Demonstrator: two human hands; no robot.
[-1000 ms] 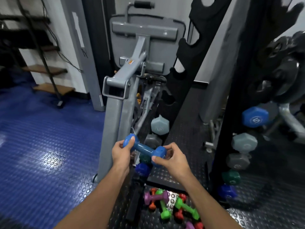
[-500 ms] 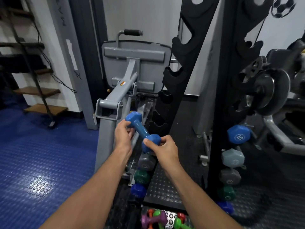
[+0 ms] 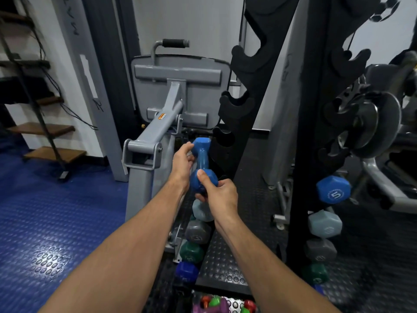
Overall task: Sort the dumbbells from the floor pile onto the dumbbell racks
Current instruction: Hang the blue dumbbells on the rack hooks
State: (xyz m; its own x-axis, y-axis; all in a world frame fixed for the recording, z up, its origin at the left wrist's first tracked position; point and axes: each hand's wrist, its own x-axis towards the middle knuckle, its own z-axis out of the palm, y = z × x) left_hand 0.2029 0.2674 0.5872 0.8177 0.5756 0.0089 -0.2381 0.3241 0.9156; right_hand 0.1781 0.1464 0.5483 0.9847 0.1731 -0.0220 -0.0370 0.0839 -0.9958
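Since half a second ago the blue dumbbell (image 3: 201, 164) has swung from a slant to nearly upright in the middle of the frame and sits closer to the black rack post (image 3: 246, 123); both hands have gone with it. The left hand (image 3: 182, 163) curls its fingers and thumb around the handle and the underside of the upper head; the right hand (image 3: 220, 195) grips the lower head, thumb pressed on top, fingers wrapped beneath. The upper head lies just beside an empty cradle on the left post; whether it touches cannot be told. Below the hands, along that same post, a column of racked dumbbells (image 3: 196, 231) runs down toward the lower centre: pale blue, grey, green, dark blue. At the right of the frame a second black post (image 3: 303, 154) carries another column, topped by a blue head marked 5 (image 3: 333, 189). At the bottom edge lies the floor pile (image 3: 223, 303) of small purple, green and red dumbbells; a grey exercise machine (image 3: 167, 114) stands upper centre; blue studded floor (image 3: 45, 222) fills the lower left.
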